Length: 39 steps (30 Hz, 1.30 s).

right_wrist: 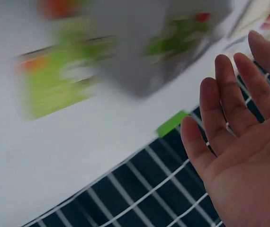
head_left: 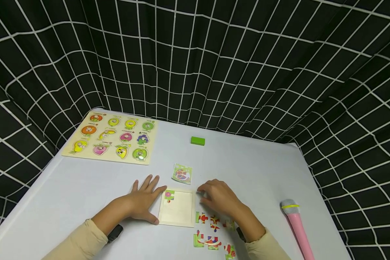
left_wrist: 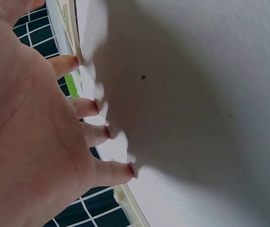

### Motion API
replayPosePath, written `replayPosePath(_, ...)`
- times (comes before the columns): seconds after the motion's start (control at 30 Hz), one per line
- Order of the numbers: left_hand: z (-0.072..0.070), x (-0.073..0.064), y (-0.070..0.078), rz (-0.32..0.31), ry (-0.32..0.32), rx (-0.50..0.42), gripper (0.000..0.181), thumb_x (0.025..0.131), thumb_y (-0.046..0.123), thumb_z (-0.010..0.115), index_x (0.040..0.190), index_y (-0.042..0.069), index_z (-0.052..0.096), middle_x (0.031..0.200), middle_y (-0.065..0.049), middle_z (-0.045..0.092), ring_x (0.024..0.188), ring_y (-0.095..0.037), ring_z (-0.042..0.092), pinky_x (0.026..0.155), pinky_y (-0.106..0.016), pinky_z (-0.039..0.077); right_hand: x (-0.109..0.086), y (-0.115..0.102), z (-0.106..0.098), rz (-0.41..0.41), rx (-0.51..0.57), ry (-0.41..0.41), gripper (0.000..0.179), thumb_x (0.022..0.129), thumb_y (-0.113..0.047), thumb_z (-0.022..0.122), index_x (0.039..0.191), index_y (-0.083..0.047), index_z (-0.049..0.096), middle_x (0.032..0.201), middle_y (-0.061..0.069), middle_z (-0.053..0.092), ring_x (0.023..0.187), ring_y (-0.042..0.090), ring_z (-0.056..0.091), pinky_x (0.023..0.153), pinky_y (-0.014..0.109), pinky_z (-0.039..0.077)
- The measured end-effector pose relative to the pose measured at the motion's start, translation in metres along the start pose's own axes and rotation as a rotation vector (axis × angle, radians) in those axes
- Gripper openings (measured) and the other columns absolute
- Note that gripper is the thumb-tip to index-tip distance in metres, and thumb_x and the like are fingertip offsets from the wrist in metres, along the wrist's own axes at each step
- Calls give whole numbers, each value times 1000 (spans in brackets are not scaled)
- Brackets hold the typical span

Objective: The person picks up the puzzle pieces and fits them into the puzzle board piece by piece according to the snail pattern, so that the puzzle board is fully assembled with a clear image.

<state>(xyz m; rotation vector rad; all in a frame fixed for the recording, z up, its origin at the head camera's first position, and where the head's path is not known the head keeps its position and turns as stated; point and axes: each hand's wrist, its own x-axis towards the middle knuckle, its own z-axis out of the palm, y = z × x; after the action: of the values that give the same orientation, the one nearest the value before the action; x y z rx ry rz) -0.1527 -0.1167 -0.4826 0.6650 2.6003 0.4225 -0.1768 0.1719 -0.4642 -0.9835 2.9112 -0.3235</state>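
Jigsaw tray [head_left: 180, 210], one shallow pale frame set before a person at a white, finely woven tablecloth [head_left: 253, 169], holds a single piece [head_left: 169, 195] in its far left corner, green with a pink motif. At least six loose jigsaw pieces [head_left: 213, 243], flat, knobbed and brightly printed, lie to the right of the tray in two rough rows (the right forearm hangs over part of the spread, so others may be hidden). Nearly square, the tray shows no clear long axis; it lies flat, its recess facing up and its far edge toward the black, white-gridded curtain [head_left: 195, 65]. The left hand [head_left: 141, 203] is spread, thumb and index fingertip at the tray's left side; the right hand [head_left: 218, 196], fingers loosely bent and palm bare, is just beside the far right corner, contact unclear. Beyond sit one picture card [head_left: 182, 174], one green rectangular block [head_left: 198, 141] and one fruit board [head_left: 108, 159] with twelve knobbed shapes. At right lies one pink-handled microphone [head_left: 297, 227], its grey head pointing away from the person.
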Motion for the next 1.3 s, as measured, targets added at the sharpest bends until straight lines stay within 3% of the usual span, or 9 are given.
replayPosePath(0.3,-1,0,-1,11,8,-21,106,69,53,81,152,12,31,160,-24,9,147,-46,2,106,-75,8,-35,24,1,129,-13,-39,27,74,-24,84,97,-17,73,102,-6,70,100,17,62,91,42,48)
replayPosePath(0.53,-5,-5,-4,-1,15,-35,105,70,51,82,152,11,30,160,-24,8,147,-46,1,106,-74,8,-32,27,4,102,-24,-33,27,72,-23,85,95,-16,73,97,-6,69,95,17,63,89,42,49)
replayPosePath(0.8,-2,-1,0,4,-11,-18,106,70,54,80,152,13,28,161,-22,7,147,-44,0,108,-73,9,-34,28,4,113,-33,-53,27,70,-21,86,93,-15,73,95,-5,70,92,16,64,88,41,50)
replayPosePath(0.97,-2,-1,0,-7,-25,-10,107,70,56,79,153,16,26,161,-21,5,148,-43,-2,109,-72,8,-27,22,2,87,-42,-22,28,70,-22,86,94,-16,73,93,-7,70,89,13,63,85,38,51)
replayPosePath(1.3,-1,0,0,-19,-34,11,106,70,58,79,153,18,26,162,-19,5,148,-41,-2,110,-71,8,6,-7,4,-62,-43,27,28,74,-26,84,98,-16,72,94,-7,70,89,12,62,86,38,50)
